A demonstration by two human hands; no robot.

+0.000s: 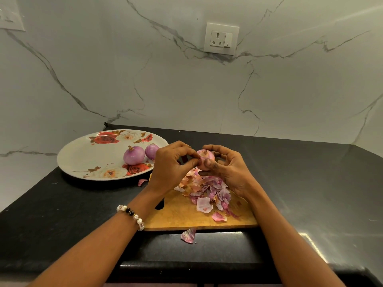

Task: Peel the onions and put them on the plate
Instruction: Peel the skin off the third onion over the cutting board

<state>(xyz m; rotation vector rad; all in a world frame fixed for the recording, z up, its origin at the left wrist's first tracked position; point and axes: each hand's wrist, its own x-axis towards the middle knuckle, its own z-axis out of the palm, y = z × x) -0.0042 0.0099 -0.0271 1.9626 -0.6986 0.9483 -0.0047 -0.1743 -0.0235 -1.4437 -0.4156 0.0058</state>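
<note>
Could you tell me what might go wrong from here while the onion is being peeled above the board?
1. The onion is held in the air by the right hand while the left hand pinches its skin; a hard tug might make it slip.
2. The peels crowd the cutting board, and one peel already lies off its near edge; more may scatter.
3. Two peeled onions sit near the plate's right rim and could roll if bumped.
</note>
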